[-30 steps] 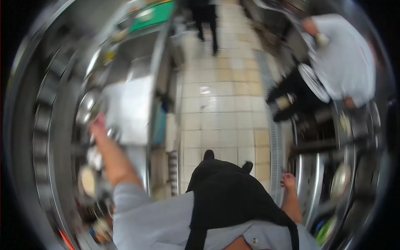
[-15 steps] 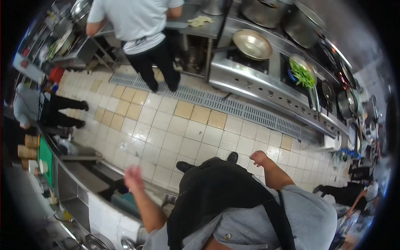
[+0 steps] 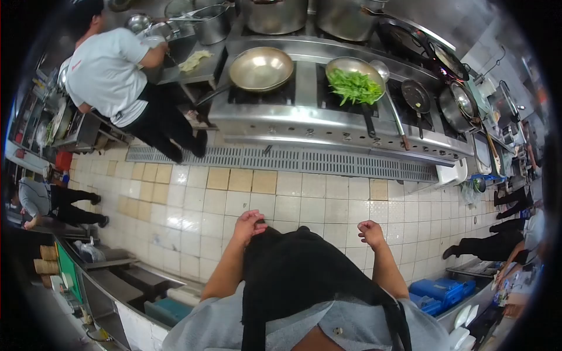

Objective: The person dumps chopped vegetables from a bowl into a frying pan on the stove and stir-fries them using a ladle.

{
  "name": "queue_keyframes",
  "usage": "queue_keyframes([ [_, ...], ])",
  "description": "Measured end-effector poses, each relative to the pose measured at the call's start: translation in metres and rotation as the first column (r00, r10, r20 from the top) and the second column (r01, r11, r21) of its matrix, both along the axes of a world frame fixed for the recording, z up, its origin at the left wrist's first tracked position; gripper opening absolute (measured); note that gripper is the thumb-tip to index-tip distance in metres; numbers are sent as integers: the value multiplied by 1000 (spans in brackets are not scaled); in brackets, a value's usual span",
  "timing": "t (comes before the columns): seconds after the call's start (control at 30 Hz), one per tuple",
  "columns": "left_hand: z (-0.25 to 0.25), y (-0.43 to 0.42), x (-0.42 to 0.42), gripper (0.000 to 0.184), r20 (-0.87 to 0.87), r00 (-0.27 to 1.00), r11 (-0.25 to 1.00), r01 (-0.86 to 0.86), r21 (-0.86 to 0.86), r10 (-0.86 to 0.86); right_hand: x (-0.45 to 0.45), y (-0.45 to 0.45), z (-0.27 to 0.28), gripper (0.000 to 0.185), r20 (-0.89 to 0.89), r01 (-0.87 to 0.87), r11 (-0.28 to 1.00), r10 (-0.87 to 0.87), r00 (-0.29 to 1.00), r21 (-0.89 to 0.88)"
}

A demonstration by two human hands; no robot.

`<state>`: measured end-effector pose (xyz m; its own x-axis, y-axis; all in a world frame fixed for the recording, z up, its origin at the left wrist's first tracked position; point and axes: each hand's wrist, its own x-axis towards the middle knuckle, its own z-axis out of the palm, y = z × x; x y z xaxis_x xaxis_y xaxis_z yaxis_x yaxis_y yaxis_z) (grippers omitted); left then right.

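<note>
My left hand (image 3: 250,225) hangs in front of the black apron (image 3: 304,263), its fingers loosely curled and apart, with nothing in it. To the right, my right hand (image 3: 370,234) is over the tiled floor (image 3: 316,202), fingers half bent and holding nothing. Neither hand touches the stove (image 3: 281,120) ahead. On the stove sit an empty wide pan (image 3: 261,69) and a pan (image 3: 342,63) heaped with green vegetables (image 3: 354,88). A ladle (image 3: 398,120) lies beside that second pan.
At the left of the stove stands a person in a white shirt (image 3: 108,73). Another person (image 3: 35,196) is at the far left, and others are at the right edge. Large pots (image 3: 274,17) line the stove's back. A floor grate (image 3: 293,161) runs before it. Blue containers (image 3: 442,292) sit lower right.
The view has turned from the aisle to face the stove. My left hand has come from over the left counter to in front of my body. Both hands remain empty.
</note>
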<state>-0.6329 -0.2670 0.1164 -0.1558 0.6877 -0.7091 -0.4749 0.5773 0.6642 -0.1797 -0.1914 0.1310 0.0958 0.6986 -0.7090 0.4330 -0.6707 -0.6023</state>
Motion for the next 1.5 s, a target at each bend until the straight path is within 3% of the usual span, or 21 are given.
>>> queue_keyframes([
  [0.23,13,88,48,37,77,982,985,174,-3,-174,21,65,-4,19,-73,152,984,-146,987,88],
  [0.43,34,214,109,37,153,932,943,314,112,-329,40,126,-9,21,34,10,969,-19,999,247],
  [0.57,40,295,151,41,180,857,872,455,179,-484,51,171,23,26,129,56,953,-98,987,298],
  [0.67,54,341,183,51,101,766,765,606,218,-635,58,202,39,31,118,94,891,-162,980,444],
  [0.7,63,352,193,51,91,764,760,610,223,-639,63,217,40,31,111,100,886,-168,980,452],
  [0.8,68,379,226,47,289,754,807,535,251,-590,82,257,36,36,219,44,897,-155,963,441],
  [0.83,71,385,235,47,291,756,809,532,249,-587,88,273,29,38,334,-65,822,-156,930,565],
  [0.87,74,388,243,43,400,743,844,475,249,-536,95,284,22,40,441,-190,729,-169,881,658],
  [0.9,80,391,251,39,500,722,878,412,243,-478,102,297,19,40,440,-197,730,-157,884,655],
  [0.97,87,390,260,29,447,801,917,349,194,-399,110,326,11,45,522,-240,811,-91,848,533],
  [1.03,96,387,258,19,290,896,941,303,151,-335,122,348,-4,47,496,-237,807,-78,865,540],
  [1.1,99,380,248,17,292,924,968,215,132,-246,127,368,-15,47,346,-113,883,-59,936,455],
  [1.17,107,373,240,21,239,947,974,191,121,-216,126,380,-12,42,422,-209,852,-15,906,480],
  [1.2,106,370,238,25,265,948,982,156,109,-180,123,388,4,40,110,-57,929,18,994,365],
  [1.23,110,368,239,26,266,950,983,135,121,-163,119,392,18,38,-206,54,982,-15,979,181],
  [1.27,110,366,240,26,253,956,986,128,107,-152,119,394,24,38,-210,19,988,15,978,156],
  [1.33,110,366,242,28,246,961,989,106,105,-129,120,402,43,36,-658,85,989,14,753,118],
  [1.37,111,365,244,28,247,964,992,81,94,-102,121,400,57,36,-658,60,992,25,753,107],
  [1.43,112,365,244,28,248,962,990,86,108,-111,119,391,95,47,-372,-68,953,179,911,294],
  [1.47,111,365,243,27,251,961,990,91,109,-116,119,382,101,47,-372,-79,952,191,908,294],
  [1.5,112,365,243,27,252,962,991,80,110,-106,122,366,105,52,-354,-14,896,190,916,445],
])
